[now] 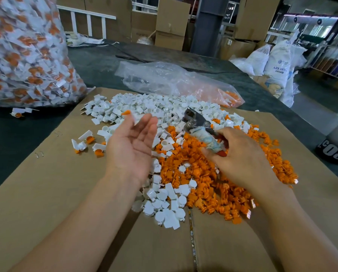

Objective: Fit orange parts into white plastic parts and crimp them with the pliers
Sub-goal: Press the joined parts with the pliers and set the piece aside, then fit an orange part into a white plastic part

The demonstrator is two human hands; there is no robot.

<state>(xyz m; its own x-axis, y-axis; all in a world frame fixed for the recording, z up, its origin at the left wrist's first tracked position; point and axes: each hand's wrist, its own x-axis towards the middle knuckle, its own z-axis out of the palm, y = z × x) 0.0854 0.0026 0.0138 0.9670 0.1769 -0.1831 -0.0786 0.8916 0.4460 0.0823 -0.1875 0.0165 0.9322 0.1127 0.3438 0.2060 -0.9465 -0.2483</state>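
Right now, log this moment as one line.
left hand open, palm up | right hand grips pliers | white parts, orange parts piled on cardboard

- Flattened cardboard sheet (46, 183) on the dark worktop (97, 63); taped seam down its near half, two staples (39, 154) near its left edge.
- Crumpled clear plastic bag (164, 77) lying past the sheet's far edge.
- Stacked cardboard boxes (172, 22) behind the worktop, beside a grey pillar (209, 24).
- White railing (87, 18), far left.
- White sacks (278, 61) printed "ABS RESIN" on the floor, right.
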